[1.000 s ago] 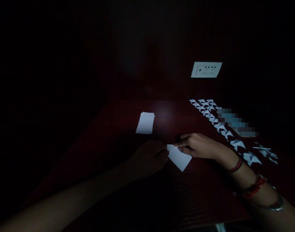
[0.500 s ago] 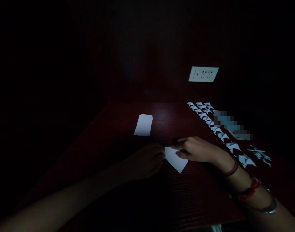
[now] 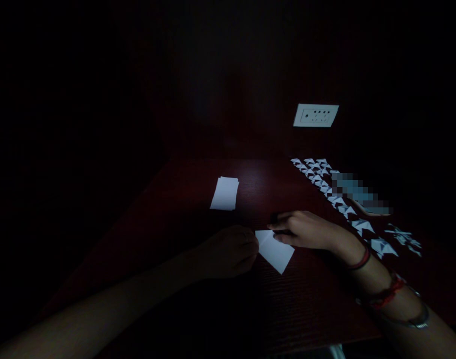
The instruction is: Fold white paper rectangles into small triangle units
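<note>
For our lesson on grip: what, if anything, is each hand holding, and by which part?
A white paper sheet: left hand at its left edge, right hand at its far edge; whether pinched or pressed cannot be told.

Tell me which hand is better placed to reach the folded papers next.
The right hand, I'd judge: it is nearer the folded papers. The left hand is farther off, by the left edge of the sheet, and would likely have to reach past the right.

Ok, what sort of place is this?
Probably a dimly lit indoor workspace: a dark red wood-grain tabletop, a white rectangular wall socket panel, and rows of small folded white paper pieces.
</note>
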{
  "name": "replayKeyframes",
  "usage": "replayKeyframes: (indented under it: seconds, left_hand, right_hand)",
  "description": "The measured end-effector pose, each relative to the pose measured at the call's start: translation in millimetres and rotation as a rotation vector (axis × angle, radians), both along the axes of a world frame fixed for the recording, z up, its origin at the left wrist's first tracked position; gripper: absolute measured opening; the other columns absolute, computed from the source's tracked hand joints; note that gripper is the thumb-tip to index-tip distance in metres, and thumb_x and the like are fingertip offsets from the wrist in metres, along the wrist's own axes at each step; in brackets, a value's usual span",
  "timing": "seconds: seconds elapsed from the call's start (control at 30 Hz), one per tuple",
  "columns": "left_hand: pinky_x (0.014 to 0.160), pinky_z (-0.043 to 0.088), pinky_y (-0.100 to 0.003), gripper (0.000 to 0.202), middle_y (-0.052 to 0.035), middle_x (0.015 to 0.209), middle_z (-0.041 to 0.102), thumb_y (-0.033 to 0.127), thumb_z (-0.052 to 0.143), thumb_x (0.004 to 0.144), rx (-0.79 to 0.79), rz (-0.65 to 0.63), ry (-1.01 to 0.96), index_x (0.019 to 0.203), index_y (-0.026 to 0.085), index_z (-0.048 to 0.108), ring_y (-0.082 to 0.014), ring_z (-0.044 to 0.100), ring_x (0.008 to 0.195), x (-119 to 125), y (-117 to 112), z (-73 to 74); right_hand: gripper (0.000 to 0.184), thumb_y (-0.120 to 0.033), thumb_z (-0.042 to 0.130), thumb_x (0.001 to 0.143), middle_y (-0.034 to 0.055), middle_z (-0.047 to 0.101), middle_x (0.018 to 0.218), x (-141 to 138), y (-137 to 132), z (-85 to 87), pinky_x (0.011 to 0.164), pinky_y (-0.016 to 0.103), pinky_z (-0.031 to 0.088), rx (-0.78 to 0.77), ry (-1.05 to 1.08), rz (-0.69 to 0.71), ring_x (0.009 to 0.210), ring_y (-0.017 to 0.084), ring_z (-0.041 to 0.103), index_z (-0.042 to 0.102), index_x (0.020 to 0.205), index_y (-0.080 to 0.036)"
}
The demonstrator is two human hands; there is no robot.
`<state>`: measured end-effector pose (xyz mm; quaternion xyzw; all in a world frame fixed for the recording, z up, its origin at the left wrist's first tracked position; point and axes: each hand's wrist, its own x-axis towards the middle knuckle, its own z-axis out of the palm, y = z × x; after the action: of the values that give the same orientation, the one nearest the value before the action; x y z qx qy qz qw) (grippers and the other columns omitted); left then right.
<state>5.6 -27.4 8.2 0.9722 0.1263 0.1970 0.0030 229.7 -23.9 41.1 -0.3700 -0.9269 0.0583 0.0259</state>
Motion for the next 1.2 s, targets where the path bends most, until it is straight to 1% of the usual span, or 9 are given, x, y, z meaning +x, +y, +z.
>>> replayKeyframes:
  seconds: [0.17,0.33,0.43,0.57,0.73,0.8,0.93,1.07,1.2]
  left_hand:
    - [0.081,0.040,-0.028,0.014,-0.0025,0.081,0.059,0.017,0.040,0.081,0.016,0.002,-0.026,0.081,0.015,0.055,-0.0137,0.051,0.083,0.0,0.3,-2.1]
    - [0.083,0.039,-0.030,0.016,-0.0030,0.088,0.059,0.018,0.039,0.084,0.033,0.053,-0.017,0.088,0.015,0.054,-0.0145,0.050,0.089,0.3,2.8,-7.1]
    - [0.085,0.038,-0.030,0.018,-0.0030,0.094,0.057,0.018,0.038,0.084,0.017,0.095,0.025,0.093,0.014,0.053,-0.0146,0.049,0.092,1.2,3.8,-7.1]
    - [0.085,0.038,-0.030,0.017,-0.0018,0.094,0.058,0.017,0.039,0.084,-0.010,0.069,0.051,0.093,0.015,0.053,-0.0144,0.049,0.092,1.6,3.4,-3.8]
    - [0.083,0.039,-0.028,0.014,0.0002,0.086,0.060,0.016,0.041,0.082,-0.037,0.031,0.014,0.087,0.016,0.054,-0.0123,0.051,0.086,1.0,-1.2,-1.8]
    - [0.084,0.039,-0.029,0.015,-0.0006,0.090,0.059,0.017,0.041,0.082,-0.041,0.055,0.004,0.091,0.017,0.054,-0.0124,0.051,0.088,1.3,-1.9,-2.7]
    - [0.090,0.036,-0.034,0.027,-0.0051,0.111,0.050,0.023,0.041,0.084,-0.065,0.168,-0.067,0.109,0.017,0.046,-0.0161,0.044,0.103,1.7,0.5,-6.7]
    - [0.089,0.036,-0.035,0.030,-0.0048,0.110,0.050,0.027,0.044,0.083,-0.121,0.150,-0.007,0.111,0.017,0.046,-0.0174,0.043,0.102,0.5,2.3,-8.2]
    - [0.087,0.037,-0.035,0.029,-0.0056,0.106,0.050,0.028,0.045,0.082,-0.144,0.127,-0.020,0.108,0.017,0.049,-0.0175,0.044,0.098,-0.6,1.9,-6.3]
  right_hand:
    - [0.027,-0.025,0.048,0.079,0.0069,0.060,0.094,-1.4,0.8,-1.8,0.070,0.025,0.043,0.004,0.027,0.012,0.086,0.017,0.057,0.059,0.103,-0.020]
    - [0.033,-0.021,0.046,0.080,0.0056,0.059,0.094,-1.4,3.4,-6.1,0.068,0.024,0.042,0.000,0.096,0.030,0.081,0.015,0.057,0.053,0.112,-0.022]
    - [0.034,-0.020,0.044,0.080,0.0058,0.059,0.096,-0.8,3.4,-6.8,0.069,0.024,0.042,-0.008,0.094,0.046,0.083,0.015,0.057,0.051,0.113,-0.023]
    - [0.032,-0.019,0.044,0.080,0.0071,0.060,0.097,-1.3,2.6,-7.0,0.072,0.025,0.042,-0.025,0.097,0.033,0.086,0.017,0.057,0.054,0.111,-0.021]
    - [0.031,-0.019,0.046,0.078,0.0077,0.060,0.097,-1.7,4.5,-8.0,0.074,0.026,0.042,-0.029,0.100,-0.001,0.089,0.018,0.056,0.056,0.108,-0.019]
    - [0.032,-0.019,0.046,0.079,0.0078,0.060,0.096,-1.8,5.7,-7.9,0.073,0.026,0.042,-0.053,0.120,0.016,0.086,0.017,0.056,0.055,0.109,-0.019]
    - [0.033,-0.017,0.045,0.079,0.0065,0.060,0.086,-1.3,7.2,-8.2,0.068,0.024,0.041,-0.091,0.161,0.060,0.076,0.014,0.057,0.053,0.111,-0.018]
    - [0.033,-0.017,0.044,0.080,0.0062,0.060,0.092,1.1,8.6,-10.2,0.071,0.024,0.041,-0.099,0.183,0.056,0.080,0.014,0.056,0.054,0.111,-0.020]
    - [0.032,-0.018,0.042,0.081,0.0060,0.060,0.095,2.3,10.4,-11.2,0.073,0.025,0.041,-0.103,0.177,0.035,0.084,0.014,0.056,0.055,0.110,-0.021]
